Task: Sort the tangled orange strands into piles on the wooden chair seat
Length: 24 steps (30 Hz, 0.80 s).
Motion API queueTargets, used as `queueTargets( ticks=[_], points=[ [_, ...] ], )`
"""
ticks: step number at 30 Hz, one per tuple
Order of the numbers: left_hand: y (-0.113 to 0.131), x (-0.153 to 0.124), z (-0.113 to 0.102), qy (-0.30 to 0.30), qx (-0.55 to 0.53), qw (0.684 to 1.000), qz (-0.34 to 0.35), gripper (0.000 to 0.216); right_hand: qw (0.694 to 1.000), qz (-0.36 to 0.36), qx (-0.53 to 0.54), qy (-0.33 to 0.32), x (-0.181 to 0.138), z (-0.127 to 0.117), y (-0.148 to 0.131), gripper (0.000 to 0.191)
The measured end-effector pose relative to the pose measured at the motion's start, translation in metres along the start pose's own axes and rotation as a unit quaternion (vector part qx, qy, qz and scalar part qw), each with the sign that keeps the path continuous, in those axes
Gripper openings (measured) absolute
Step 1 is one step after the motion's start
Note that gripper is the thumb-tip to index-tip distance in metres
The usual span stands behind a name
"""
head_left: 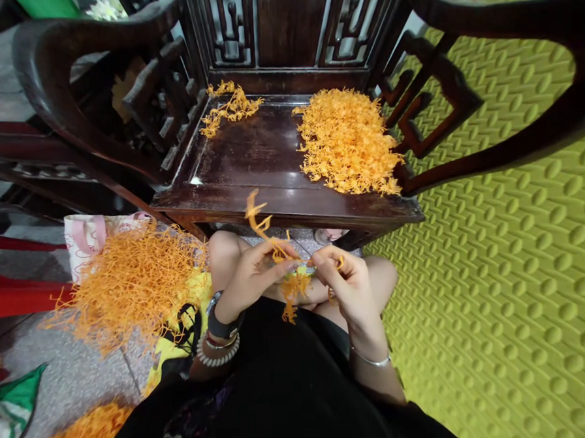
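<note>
My left hand [261,273], with a watch and beads at the wrist, pinches a curly orange plastic-looking strand [262,227] over my lap. One end of the strand rises above the fingers; a bunched part [295,291] dangles below. Close beside it, my right hand [342,278] is closed with fingertips pinched together, and a bit of orange strand shows at its fingers. What exactly the right fingertips grip is too small to tell. In front, a dense pile of orange curled pieces [350,144] lies on the right of the dark wooden chair seat [260,158]. A smaller orange cluster [230,108] sits at its back left.
At the left, a heap of loose orange strands [134,286] rests by a white bag with pink handles [85,236]. More orange material [78,436] is at the lower left. The chair's curved arms [44,62] flank the seat. Yellow textured matting [512,286] covers the right side.
</note>
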State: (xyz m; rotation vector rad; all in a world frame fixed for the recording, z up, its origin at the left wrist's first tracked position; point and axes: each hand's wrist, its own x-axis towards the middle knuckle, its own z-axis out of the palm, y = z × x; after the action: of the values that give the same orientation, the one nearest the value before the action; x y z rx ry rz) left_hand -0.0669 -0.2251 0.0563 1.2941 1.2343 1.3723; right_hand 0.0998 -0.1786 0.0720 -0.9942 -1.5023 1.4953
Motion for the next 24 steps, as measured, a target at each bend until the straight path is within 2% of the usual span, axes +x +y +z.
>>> queueTargets(
  ticks=[3, 5, 8, 11, 15, 18, 22, 24],
  points=[
    [0.0, 0.0, -0.008, 0.045, 0.076, 0.996, 0.004, 0.014, 0.999, -0.005, 0.027, 0.045, 0.002, -0.01, 0.004, 0.034],
    [0.0, -0.001, -0.013, 0.051, 0.104, 0.993, 0.004, 0.014, 0.997, -0.009, 0.03, 0.065, 0.003, -0.017, 0.006, 0.033],
    [0.004, -0.002, -0.017, -0.026, 0.084, 0.996, -0.017, 0.017, 0.994, -0.017, 0.023, 0.101, 0.001, -0.03, 0.006, 0.032],
    [0.013, -0.002, -0.013, -0.104, 0.037, 0.993, -0.035, 0.02, 0.984, -0.037, 0.021, 0.17, -0.007, -0.042, 0.001, 0.029],
    [0.032, -0.002, -0.002, -0.165, 0.017, 0.986, -0.004, 0.02, 0.964, -0.104, 0.037, 0.242, -0.024, -0.055, -0.013, 0.021],
    [0.045, -0.002, 0.003, -0.207, 0.031, 0.977, 0.032, 0.022, 0.935, -0.181, 0.016, 0.306, -0.033, -0.065, -0.025, 0.019],
    [0.054, 0.003, 0.009, -0.24, 0.026, 0.968, 0.064, 0.024, 0.869, -0.264, -0.027, 0.418, -0.035, -0.071, -0.032, 0.019],
    [0.057, 0.006, 0.013, -0.244, 0.03, 0.966, 0.077, 0.025, 0.84, -0.277, -0.048, 0.464, -0.035, -0.074, -0.033, 0.018]
  ],
)
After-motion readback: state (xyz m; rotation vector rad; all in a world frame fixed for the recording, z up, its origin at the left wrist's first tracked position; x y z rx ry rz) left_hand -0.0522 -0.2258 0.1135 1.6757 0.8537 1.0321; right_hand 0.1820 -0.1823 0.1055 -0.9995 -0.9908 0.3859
